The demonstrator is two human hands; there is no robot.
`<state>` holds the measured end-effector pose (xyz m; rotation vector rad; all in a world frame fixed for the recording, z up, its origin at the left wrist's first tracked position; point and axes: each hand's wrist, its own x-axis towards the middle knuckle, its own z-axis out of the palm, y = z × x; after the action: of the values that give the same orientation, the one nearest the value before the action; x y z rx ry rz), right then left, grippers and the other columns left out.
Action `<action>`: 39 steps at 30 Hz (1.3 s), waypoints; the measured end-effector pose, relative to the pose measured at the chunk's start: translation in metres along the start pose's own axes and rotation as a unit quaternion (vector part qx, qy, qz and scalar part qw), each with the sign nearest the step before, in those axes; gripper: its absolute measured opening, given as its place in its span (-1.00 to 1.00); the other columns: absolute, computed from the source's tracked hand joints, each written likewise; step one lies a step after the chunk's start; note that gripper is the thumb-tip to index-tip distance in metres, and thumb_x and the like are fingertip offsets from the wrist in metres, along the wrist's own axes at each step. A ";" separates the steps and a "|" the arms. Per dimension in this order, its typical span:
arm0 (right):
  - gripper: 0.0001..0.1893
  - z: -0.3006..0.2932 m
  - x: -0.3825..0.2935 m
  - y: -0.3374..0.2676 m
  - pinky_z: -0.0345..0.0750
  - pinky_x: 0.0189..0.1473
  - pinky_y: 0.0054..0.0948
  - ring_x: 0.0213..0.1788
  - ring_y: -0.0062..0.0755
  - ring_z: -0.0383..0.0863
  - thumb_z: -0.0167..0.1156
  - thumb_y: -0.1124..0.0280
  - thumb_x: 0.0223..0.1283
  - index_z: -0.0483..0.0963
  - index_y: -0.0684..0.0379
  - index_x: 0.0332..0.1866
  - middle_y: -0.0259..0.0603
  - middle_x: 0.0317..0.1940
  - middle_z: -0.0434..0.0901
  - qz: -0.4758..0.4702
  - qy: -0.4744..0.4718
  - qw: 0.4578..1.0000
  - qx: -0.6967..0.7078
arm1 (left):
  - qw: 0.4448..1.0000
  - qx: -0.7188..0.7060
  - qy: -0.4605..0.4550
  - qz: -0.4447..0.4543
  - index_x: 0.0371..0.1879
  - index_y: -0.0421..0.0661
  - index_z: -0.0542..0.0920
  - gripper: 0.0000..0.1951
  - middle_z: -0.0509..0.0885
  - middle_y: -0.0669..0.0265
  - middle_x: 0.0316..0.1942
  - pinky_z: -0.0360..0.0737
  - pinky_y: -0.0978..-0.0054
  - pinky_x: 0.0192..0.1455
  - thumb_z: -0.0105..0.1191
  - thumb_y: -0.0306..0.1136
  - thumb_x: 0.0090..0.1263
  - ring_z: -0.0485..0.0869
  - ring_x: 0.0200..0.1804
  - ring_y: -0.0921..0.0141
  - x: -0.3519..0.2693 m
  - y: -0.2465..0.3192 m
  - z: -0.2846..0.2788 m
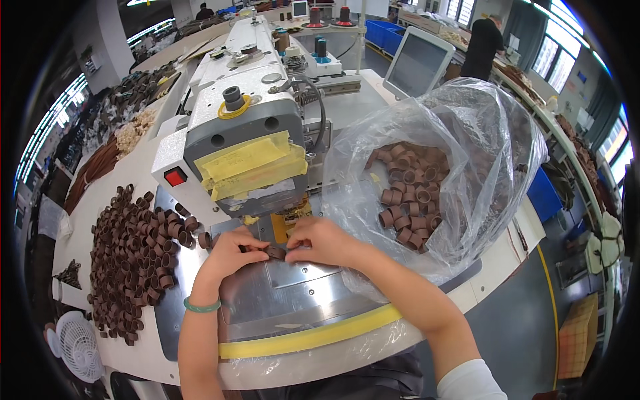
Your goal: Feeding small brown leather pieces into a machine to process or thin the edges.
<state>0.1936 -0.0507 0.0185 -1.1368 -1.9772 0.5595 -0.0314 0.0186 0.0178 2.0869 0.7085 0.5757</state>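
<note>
Between my two hands is a small brown loop point(274, 252), pinched at both ends just above the steel bed plate point(250, 295). The fingertips of my left hand point(235, 252) grip its left end, and my right hand point(317, 245) has thumb and finger on its right end. Right behind them stands the head of an industrial sewing machine point(245, 120), with yellow tape point(252, 165) across its front. Left of my left hand spreads a large pile of brown loops point(135, 260). A clear plastic bag point(480, 165) at the right holds many more loops point(412, 200).
A red switch point(175, 176) sits on the machine's left side. Behind the bag stands a control screen point(419, 62). Yellow tape point(310, 340) runs along the front table edge. A white fan point(77, 345) is at lower left. A person point(482, 47) in dark clothes stands at the back right.
</note>
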 end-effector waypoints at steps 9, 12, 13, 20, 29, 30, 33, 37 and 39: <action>-0.91 -0.117 -0.020 0.035 0.37 -0.23 -0.29 -0.25 -0.19 0.44 0.06 0.52 -0.11 0.50 0.16 -0.47 -0.19 -0.38 0.45 0.230 0.263 0.820 -0.453 | 0.939 0.074 0.273 -0.198 -0.45 -0.24 0.57 -0.83 0.38 0.53 -0.66 0.23 0.65 -0.53 0.23 -0.54 -0.04 0.30 -0.54 0.66 -0.004 -0.025 -0.028; -0.91 -0.130 -0.032 0.049 0.38 -0.20 -0.26 -0.23 -0.18 0.46 0.07 0.51 -0.08 0.52 0.18 -0.45 -0.18 -0.36 0.50 0.303 0.189 0.780 -0.514 | 0.924 0.117 0.356 -0.082 -0.48 -0.21 0.61 -0.87 0.48 0.41 -0.66 0.29 0.61 -0.56 0.19 -0.56 -0.06 0.36 -0.61 0.54 -0.005 -0.040 -0.025; -0.92 -0.132 -0.034 0.055 0.40 -0.22 -0.27 -0.25 -0.17 0.49 0.10 0.48 -0.08 0.53 0.18 -0.46 -0.17 -0.39 0.53 0.317 0.183 0.777 -0.512 | 0.908 0.146 0.394 -0.004 -0.50 -0.21 0.60 -0.89 0.50 0.39 -0.66 0.30 0.59 -0.57 0.19 -0.56 -0.05 0.39 -0.63 0.51 -0.003 -0.039 -0.024; -0.86 -0.120 -0.010 0.025 0.43 -0.46 -0.56 -0.54 -0.55 0.51 0.19 0.45 -0.14 0.57 0.28 -0.44 -0.26 -0.62 0.55 0.314 0.117 0.942 0.025 | 0.892 0.315 0.210 0.246 -0.42 -0.13 0.62 -0.84 0.58 0.29 -0.49 0.41 0.53 -0.52 0.19 -0.53 -0.03 0.49 -0.56 0.38 -0.001 0.013 0.004; -0.87 -0.014 -0.003 -0.001 0.34 -0.50 -0.72 -0.55 -0.70 0.38 0.05 0.42 0.09 0.49 0.25 -0.37 -0.44 -0.60 0.45 0.226 -0.261 0.882 0.320 | 0.844 0.306 0.099 0.430 -0.18 -0.11 0.55 -0.69 0.52 0.24 -0.03 0.57 0.51 -0.23 0.07 -0.53 0.03 0.57 -0.17 0.34 -0.002 0.059 0.043; -0.87 -0.012 -0.005 0.001 0.35 -0.48 -0.72 -0.54 -0.70 0.39 0.03 0.43 0.10 0.49 0.25 -0.38 -0.44 -0.59 0.45 0.268 -0.251 0.861 0.353 | 0.851 0.286 0.095 0.431 -0.19 -0.12 0.55 -0.70 0.50 0.23 -0.01 0.58 0.50 -0.23 0.07 -0.53 0.03 0.57 -0.17 0.34 -0.004 0.057 0.043; -0.89 -0.012 -0.001 -0.002 0.37 -0.43 -0.72 -0.49 -0.69 0.41 0.01 0.49 0.11 0.46 0.27 -0.32 -0.41 -0.52 0.46 0.302 -0.240 0.841 0.378 | 0.842 0.304 0.135 0.425 -0.16 -0.19 0.53 -0.65 0.51 0.16 -0.02 0.59 0.48 -0.24 0.15 -0.50 -0.01 0.58 -0.20 0.30 -0.008 0.046 0.041; -0.89 -0.015 0.001 -0.002 0.46 -0.30 -0.67 -0.39 -0.63 0.49 0.11 0.57 0.06 0.40 0.27 -0.29 -0.32 -0.40 0.50 0.285 -0.134 0.842 0.437 | 0.890 0.271 0.165 0.327 -0.15 -0.18 0.51 -0.62 0.53 0.18 -0.10 0.58 0.48 -0.29 0.19 -0.48 -0.03 0.58 -0.28 0.29 -0.006 0.041 0.042; -0.86 -0.015 -0.002 -0.004 0.48 -0.23 -0.67 -0.32 -0.62 0.52 0.17 0.62 -0.01 0.39 0.25 -0.33 -0.32 -0.37 0.51 0.237 -0.139 0.858 0.433 | 0.902 0.258 0.172 0.302 -0.15 -0.18 0.50 -0.59 0.54 0.22 -0.21 0.56 0.49 -0.35 0.23 -0.43 -0.05 0.56 -0.37 0.30 -0.006 0.041 0.041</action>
<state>0.2040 -0.0542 0.0294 -0.9493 -1.3363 1.7459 0.0014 -0.0286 0.0285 2.7617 0.4100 1.2321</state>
